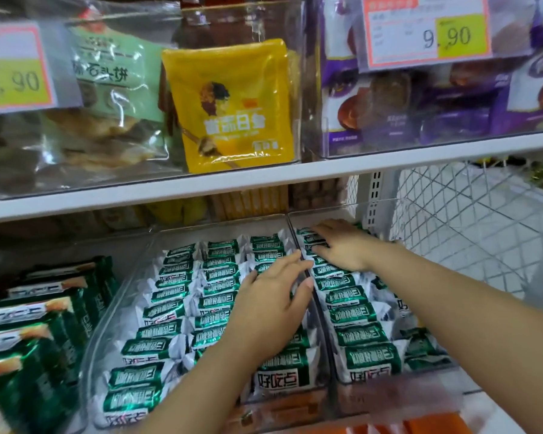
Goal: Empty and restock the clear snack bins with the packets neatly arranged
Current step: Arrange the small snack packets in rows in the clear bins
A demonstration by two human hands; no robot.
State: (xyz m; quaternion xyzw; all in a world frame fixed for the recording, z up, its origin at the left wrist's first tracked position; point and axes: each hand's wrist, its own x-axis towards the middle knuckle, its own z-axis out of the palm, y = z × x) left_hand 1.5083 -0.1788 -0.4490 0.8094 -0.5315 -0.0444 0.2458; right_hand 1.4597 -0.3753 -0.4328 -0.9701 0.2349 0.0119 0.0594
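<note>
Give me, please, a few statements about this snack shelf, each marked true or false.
1. The left hand lies on packets in the left bin, the right hand on packets in the right bin. True.
2. The left bin is empty. False: it holds rows of green-and-white packets.
3. A yellow packet stands on the shelf above the bins. True.
4. The right hand grips a purple packet. False: its fingers lie spread on green-and-white packets; the purple packets sit on the upper shelf.
5. The price tag at the upper right reads 9.90. True.
</note>
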